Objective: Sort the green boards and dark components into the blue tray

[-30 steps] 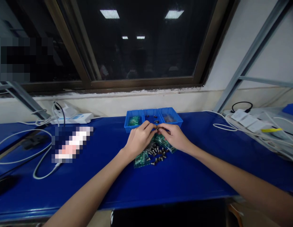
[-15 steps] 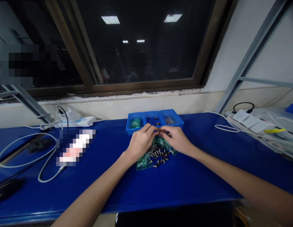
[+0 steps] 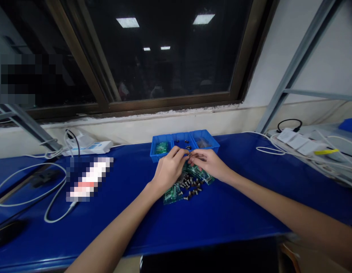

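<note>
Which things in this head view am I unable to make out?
Head view:
The small part between the left hand and right hand: hidden by the fingers.
The screws: too small to show threads.
The pale object left of the hands: pixelated.
The right tray compartment contents: too small.

Blue plastic parts tray (image 3: pixel 157 156), three compartments side by side. Left compartment: green bagged parts (image 3: pixel 161 148). Middle: few dark metal bolts (image 3: pixel 181 142). Right: clear bag (image 3: pixel 203 143), contents too small to tell. Loose bolts (image 3: pixel 190 185) heaped just in front of tray, lying on sides, among green packets (image 3: pixel 173 195). One small bolt (image 3: pixel 189 154) held up near tray's front edge.
</note>
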### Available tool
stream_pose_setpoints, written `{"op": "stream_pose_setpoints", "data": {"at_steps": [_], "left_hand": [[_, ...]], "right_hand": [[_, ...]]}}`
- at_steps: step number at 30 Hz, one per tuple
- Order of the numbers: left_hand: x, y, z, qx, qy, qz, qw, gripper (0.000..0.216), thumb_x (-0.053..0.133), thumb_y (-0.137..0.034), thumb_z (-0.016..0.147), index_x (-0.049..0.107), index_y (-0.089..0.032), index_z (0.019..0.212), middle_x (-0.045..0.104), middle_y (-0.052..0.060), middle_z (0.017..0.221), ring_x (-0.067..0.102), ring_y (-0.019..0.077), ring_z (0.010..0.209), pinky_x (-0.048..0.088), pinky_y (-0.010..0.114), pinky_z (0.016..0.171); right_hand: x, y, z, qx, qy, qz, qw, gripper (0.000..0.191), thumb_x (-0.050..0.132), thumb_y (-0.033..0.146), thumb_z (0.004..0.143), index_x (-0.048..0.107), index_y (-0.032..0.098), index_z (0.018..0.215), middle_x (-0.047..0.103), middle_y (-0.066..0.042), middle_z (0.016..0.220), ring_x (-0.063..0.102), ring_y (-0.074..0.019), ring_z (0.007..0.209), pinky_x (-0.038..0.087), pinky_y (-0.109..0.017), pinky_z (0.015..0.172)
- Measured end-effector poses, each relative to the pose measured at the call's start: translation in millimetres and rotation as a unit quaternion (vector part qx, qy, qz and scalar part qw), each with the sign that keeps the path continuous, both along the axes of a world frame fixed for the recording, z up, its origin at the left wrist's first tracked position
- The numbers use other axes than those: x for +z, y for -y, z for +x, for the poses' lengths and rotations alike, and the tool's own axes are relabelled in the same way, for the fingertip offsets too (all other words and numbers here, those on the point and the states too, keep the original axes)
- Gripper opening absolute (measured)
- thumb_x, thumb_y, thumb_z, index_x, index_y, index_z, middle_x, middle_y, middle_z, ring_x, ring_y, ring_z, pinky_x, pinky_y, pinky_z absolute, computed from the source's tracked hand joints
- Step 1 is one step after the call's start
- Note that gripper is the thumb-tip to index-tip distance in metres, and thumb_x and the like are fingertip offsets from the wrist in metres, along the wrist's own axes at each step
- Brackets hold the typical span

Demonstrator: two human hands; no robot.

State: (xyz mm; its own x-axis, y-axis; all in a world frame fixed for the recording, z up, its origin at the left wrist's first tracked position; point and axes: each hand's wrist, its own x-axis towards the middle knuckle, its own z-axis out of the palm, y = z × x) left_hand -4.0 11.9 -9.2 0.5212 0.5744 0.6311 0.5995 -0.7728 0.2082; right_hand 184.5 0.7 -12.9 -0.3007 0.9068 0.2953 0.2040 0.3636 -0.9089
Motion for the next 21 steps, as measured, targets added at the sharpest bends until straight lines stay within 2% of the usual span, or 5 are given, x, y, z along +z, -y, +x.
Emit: {"op": "stream_pose_setpoints", "data": {"at_steps": [4, 7, 13, 21], "left_hand": [[0.3, 0.7, 0.3, -0.01, 0.005, -0.011, 1.0, 0.017, 0.042, -0.023, 0.101, 0.057, -0.019, 0.108, 0.059, 0.006, 0.101, 0.062, 0.0163, 0.087, 0.055, 0.031, 0.075], [-0.1, 1.5, 1.2, -0.021, 0.016, -0.017, 1.0, 0.019, 0.039, -0.023, 0.102, 0.056, -0.019, 0.109, 0.059, 0.006, 0.101, 0.062, 0.0162, 0.087, 0.055, 0.031, 0.076], [-1.2, 2.0, 3.8, -0.048, 0.059, -0.022, 0.997, 0.021, 0.037, -0.021, 0.102, 0.055, -0.017, 0.113, 0.062, 0.007, 0.103, 0.063, 0.0156, 0.088, 0.054, 0.031, 0.077], [-0.9, 3.2, 4.6, -0.052, 0.081, -0.016, 0.995, 0.022, 0.037, -0.021, 0.102, 0.057, -0.017, 0.11, 0.065, 0.006, 0.1, 0.063, 0.0136, 0.087, 0.053, 0.028, 0.076]], "right_hand": [[3.4, 2.8, -1.9, 0.002, -0.018, -0.011, 1.0, 0.026, 0.052, 0.037, 0.093, 0.065, 0.018, 0.08, 0.065, -0.004, 0.074, 0.061, -0.0138, 0.065, 0.044, -0.023, 0.048], [1.9, 2.7, -3.5, -0.001, -0.035, -0.025, 0.999, 0.032, 0.051, 0.042, 0.094, 0.066, 0.019, 0.078, 0.065, -0.004, 0.073, 0.063, -0.0144, 0.066, 0.044, -0.023, 0.047], [-1.6, 2.8, -4.2, 0.019, -0.06, -0.056, 0.996, 0.029, 0.056, 0.042, 0.091, 0.071, 0.018, 0.086, 0.067, -0.006, 0.076, 0.064, -0.0148, 0.068, 0.044, -0.022, 0.047], [-1.2, 2.1, -1.8, 0.038, -0.043, -0.035, 0.998, 0.024, 0.056, 0.038, 0.091, 0.072, 0.019, 0.088, 0.069, -0.006, 0.079, 0.064, -0.0153, 0.07, 0.045, -0.024, 0.049]]}}
